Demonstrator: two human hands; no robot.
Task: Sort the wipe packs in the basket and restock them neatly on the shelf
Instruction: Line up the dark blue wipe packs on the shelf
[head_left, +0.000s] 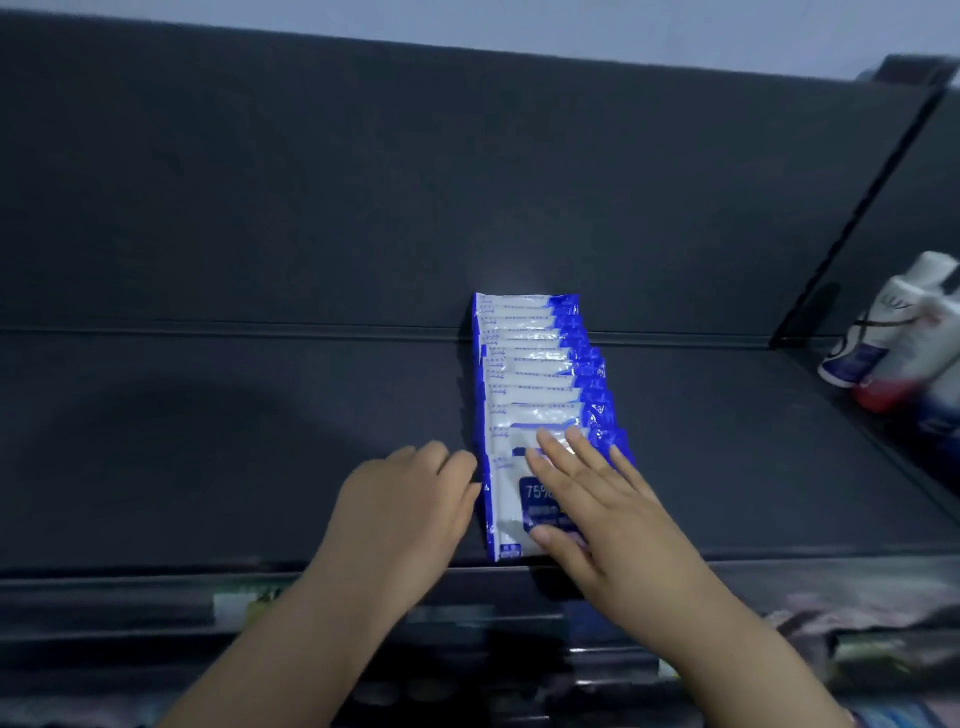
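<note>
Wipe packs (535, 374) in white-and-blue plastic run front-to-back on the dark shelf (260, 415); right hand (597, 499) lies spread flat on the nearest, left hand (410, 499), loosely bent, touches its left edge.

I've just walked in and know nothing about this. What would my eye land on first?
The bright blue-and-white row of wipe packs, overlapping front to back mid-way along the dark shelf. Then the bare hands at its near end: the right hand lies flat on the front pack, the left hand touches its left edge. Blurred white bottles sit far right.
</note>
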